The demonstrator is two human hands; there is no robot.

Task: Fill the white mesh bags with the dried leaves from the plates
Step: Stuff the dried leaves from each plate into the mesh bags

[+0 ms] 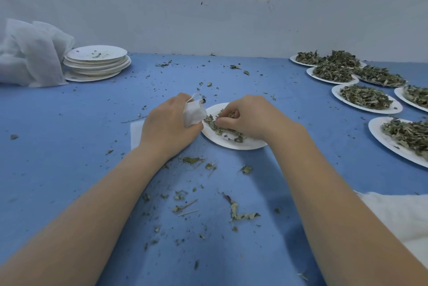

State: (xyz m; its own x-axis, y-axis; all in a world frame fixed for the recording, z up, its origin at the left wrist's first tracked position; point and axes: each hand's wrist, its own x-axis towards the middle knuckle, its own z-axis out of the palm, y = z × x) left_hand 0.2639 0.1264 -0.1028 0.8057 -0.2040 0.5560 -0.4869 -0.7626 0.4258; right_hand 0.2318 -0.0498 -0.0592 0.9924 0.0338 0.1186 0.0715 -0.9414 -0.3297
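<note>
The left hand (169,123) holds a small white mesh bag (194,113) above the left edge of a white plate (234,143) in the middle of the blue surface (69,146); its grip is closed round the bag, fingers curled about the fabric, and a loop of the bag's string sticks up behind the knuckles. The right hand (250,116) rests on the same plate with its fingertips bunched together, pinching at the dried leaves (220,127) that lie across the plate's near half. The two hands sit close together, the bag's side just beside the pinched leaves.

Loose leaf crumbs and stems (185,207) are scattered over the surface, thickest between the forearms. A flat white sheet (136,133) shows beneath the left wrist. At far left a stack of used plates (97,61) stands with a few crumbs on the top one, touching a heap of white mesh fabric (32,54) beside it. Along the right side several more plates heaped with leaves (363,98) sit in a cluster running from the wall toward the near edge. A fold of white cloth (398,216) lies at the lower right, by the right forearm
</note>
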